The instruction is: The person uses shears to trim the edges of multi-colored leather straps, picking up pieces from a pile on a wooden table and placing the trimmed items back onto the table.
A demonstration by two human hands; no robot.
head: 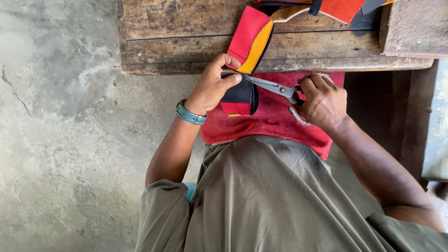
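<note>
Soft, even daylight, sharp focus throughout, faint shadows under the wooden bench [186, 51], no glare.

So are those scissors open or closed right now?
Nearly closed: the scissors show their blades as one narrow metal wedge with tips at the red, yellow and black pouch, gripped by the right hand.

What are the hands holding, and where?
Left hand pinches the red, yellow and black pouch mid-edge; right hand holds the scissors by their handles.
</note>
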